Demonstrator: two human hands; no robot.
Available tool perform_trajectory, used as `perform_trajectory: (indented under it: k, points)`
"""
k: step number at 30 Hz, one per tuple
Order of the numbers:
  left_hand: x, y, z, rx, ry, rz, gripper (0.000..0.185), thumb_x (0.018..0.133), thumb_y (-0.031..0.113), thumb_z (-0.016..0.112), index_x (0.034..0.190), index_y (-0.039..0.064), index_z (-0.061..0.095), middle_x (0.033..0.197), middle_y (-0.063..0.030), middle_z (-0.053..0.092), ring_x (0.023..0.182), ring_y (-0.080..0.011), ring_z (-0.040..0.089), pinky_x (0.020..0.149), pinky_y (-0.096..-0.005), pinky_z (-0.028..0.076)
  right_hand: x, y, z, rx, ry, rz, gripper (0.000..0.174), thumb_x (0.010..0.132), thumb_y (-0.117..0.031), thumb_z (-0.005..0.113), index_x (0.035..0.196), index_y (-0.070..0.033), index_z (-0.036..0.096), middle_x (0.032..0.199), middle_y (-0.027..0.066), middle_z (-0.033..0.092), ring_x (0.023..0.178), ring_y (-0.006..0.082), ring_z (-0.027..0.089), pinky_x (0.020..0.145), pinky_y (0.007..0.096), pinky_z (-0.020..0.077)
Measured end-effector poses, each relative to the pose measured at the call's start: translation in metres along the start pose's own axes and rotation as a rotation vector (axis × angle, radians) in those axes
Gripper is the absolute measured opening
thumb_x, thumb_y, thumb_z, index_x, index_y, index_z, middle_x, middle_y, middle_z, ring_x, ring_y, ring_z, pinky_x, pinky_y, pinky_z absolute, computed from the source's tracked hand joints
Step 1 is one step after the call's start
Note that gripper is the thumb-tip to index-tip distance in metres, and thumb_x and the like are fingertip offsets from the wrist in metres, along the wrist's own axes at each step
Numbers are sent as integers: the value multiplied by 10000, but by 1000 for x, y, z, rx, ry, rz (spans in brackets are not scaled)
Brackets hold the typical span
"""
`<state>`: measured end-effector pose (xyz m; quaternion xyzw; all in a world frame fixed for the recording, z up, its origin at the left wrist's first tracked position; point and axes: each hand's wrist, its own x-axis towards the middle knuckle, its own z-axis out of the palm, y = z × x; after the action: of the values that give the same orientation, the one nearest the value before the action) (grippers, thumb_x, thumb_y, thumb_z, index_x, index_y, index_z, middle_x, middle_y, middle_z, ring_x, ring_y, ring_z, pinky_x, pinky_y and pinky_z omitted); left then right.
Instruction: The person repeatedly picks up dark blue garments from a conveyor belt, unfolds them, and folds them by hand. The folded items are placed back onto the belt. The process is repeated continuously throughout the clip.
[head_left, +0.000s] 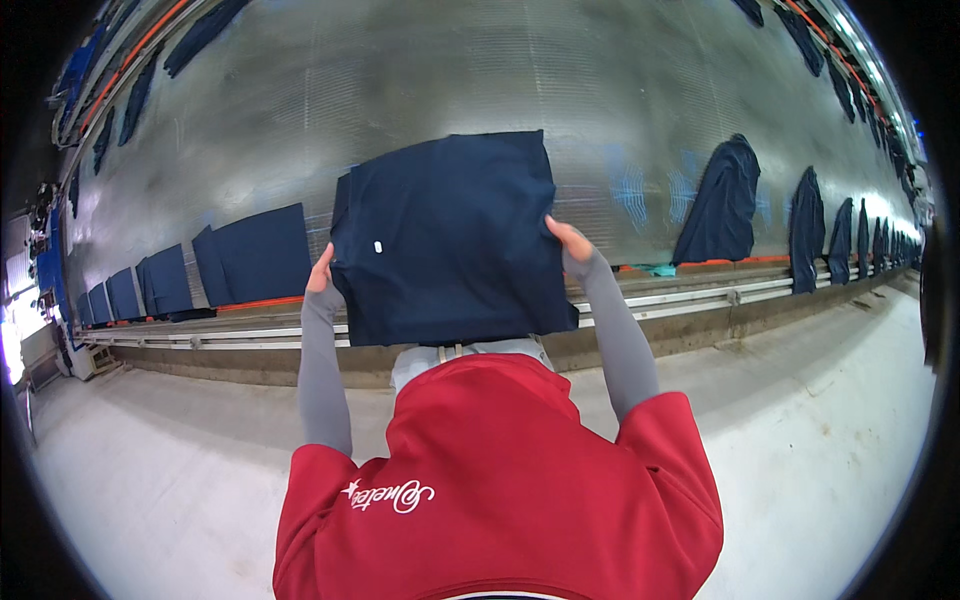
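Note:
Before me a navy fabric piece (450, 232), roughly rectangular, spans from one hand to the other. A small white sticker (378, 247) sits on its left part. My left hand (322, 271) grips the left edge, thumb up and the other fingers hidden by the cloth. At the opposite edge my right hand (570, 238) holds on, its fingers also hidden behind the fabric. The near edge of the cloth hangs at my waist, over the metal rail. Beneath its far part lies a long grey table (465, 90) with a ribbed sheen.
Several flat navy pieces (262, 255) lie along the near edge at left. Rumpled navy pieces (724, 195) line the right side, some draping over the metal rail (675, 301). Blue markings (630, 195) show on the table. A teal scrap (654, 270) lies by the orange edge strip (765, 260).

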<state>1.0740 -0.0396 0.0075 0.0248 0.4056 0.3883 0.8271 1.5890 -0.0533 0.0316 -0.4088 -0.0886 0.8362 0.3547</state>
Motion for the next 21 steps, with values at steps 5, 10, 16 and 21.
perform_trajectory:
  k: [5,10,16,21]
  points:
    - [-12,9,15,40,81,-101,482,1042,339,492,1353,-26,535,1335,-163,611,1201,-274,607,1080,-423,449,11,-17,-2,-49,156,-60,361,941,-241,695,1166,38,648,1083,141,713,940,239,712,840,361,588]
    - [-91,3,33,100,14,102,441,1042,255,472,1343,-63,519,1320,-182,612,1215,-288,598,1082,-422,444,-98,5,32,-83,129,-125,351,986,-210,614,1224,47,613,1126,117,697,1009,189,682,879,341,557]
    - [-164,11,52,296,59,84,368,1026,208,495,1223,-92,578,1211,-203,659,1091,-264,667,989,-383,510,-182,15,84,-201,295,-97,297,988,-207,606,1120,52,667,1034,97,713,944,160,679,850,299,533]
    - [-163,44,55,400,26,238,283,1016,181,522,1106,-69,621,1099,-174,701,1016,-236,689,946,-371,529,-179,-12,93,-343,351,-151,267,977,-193,627,1072,52,676,977,74,715,876,124,661,826,272,513]
